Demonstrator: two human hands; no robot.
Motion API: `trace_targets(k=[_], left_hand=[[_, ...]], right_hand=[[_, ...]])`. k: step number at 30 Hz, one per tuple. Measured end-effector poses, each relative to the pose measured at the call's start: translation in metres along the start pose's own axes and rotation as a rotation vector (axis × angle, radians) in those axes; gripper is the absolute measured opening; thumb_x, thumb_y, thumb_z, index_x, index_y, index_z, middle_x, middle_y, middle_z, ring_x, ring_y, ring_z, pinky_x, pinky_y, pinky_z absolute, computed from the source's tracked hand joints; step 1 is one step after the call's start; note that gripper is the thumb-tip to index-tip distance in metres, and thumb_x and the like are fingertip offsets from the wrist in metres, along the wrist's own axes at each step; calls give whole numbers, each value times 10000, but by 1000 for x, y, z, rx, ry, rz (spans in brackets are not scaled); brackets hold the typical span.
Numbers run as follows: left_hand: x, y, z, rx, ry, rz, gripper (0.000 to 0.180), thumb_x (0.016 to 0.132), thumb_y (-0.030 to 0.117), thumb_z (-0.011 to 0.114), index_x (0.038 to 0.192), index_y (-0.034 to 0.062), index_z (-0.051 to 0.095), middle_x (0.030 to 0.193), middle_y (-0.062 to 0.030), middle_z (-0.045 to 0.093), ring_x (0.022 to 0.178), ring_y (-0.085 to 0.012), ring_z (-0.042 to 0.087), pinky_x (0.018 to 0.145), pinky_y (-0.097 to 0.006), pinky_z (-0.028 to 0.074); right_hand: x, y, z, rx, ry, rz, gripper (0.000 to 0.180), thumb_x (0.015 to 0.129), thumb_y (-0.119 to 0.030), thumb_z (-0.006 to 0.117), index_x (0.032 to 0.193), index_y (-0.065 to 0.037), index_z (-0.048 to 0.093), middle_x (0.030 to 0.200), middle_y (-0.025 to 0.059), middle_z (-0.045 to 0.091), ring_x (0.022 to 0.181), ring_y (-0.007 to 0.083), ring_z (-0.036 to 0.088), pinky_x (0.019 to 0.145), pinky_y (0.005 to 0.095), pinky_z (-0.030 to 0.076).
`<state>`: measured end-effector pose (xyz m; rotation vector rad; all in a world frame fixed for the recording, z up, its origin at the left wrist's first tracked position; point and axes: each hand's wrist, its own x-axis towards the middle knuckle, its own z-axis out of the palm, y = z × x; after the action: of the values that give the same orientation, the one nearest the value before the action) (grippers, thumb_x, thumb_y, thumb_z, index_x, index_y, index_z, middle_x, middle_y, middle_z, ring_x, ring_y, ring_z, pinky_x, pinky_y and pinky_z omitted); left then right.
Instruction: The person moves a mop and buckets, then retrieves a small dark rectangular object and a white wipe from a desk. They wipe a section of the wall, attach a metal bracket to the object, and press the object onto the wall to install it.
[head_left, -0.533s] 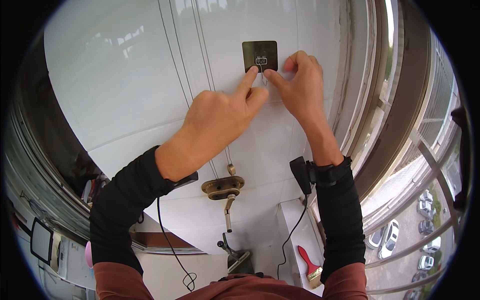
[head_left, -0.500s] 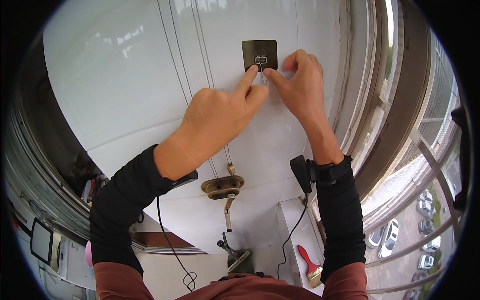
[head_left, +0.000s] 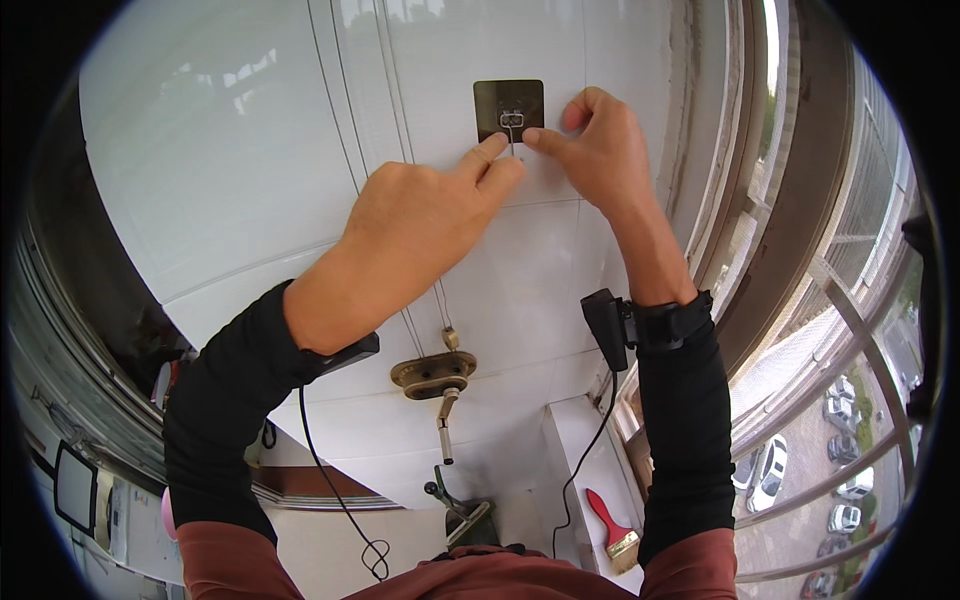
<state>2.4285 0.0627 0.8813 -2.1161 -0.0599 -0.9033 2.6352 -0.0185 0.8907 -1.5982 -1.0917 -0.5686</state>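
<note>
A dark, glossy square plate with a small pale bracket at its centre lies flat against the white wall. From the bracket a thin metal rod hangs past the plate's lower edge. My left hand reaches in from below, its index fingertip on the plate's lower edge left of the rod and its thumb a little lower, apart from the index. On the other side, the thumb of my right hand touches the lower right corner. The right fingers bend toward the wall beside the plate, away from the thumb.
Thin cables run down the wall to a bronze oval crank fitting with a handle. A red-handled paintbrush lies on a ledge at lower right. Barred windows stand at right. A black cord hangs by my left forearm.
The view has shifted slightly, moving the wall fittings left in the picture. My left thumb has risen a little toward the plate. Both hands stay at its lower edge.
</note>
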Motion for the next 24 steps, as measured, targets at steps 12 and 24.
trace_targets(k=[12, 24], left_hand=[[-14, 3, -2, -61, -70, -43, 267, 798, -40, 628, 1032, 24, 516, 1471, -87, 593, 453, -220, 585, 397, -316, 456], [16, -14, -2, -139, 34, -30, 248, 793, -39, 611, 1021, 26, 539, 1483, -91, 583, 488, -248, 596, 429, -330, 466]], right_hand=[[2, 9, -10, 120, -9, -6, 356, 754, -115, 878, 747, -48, 528, 653, 45, 526, 599, 176, 497, 546, 361, 433], [3, 7, -7, 209, 51, -33, 394, 850, -288, 847, 765, -34, 558, 643, 48, 551, 573, 161, 499, 524, 361, 432]])
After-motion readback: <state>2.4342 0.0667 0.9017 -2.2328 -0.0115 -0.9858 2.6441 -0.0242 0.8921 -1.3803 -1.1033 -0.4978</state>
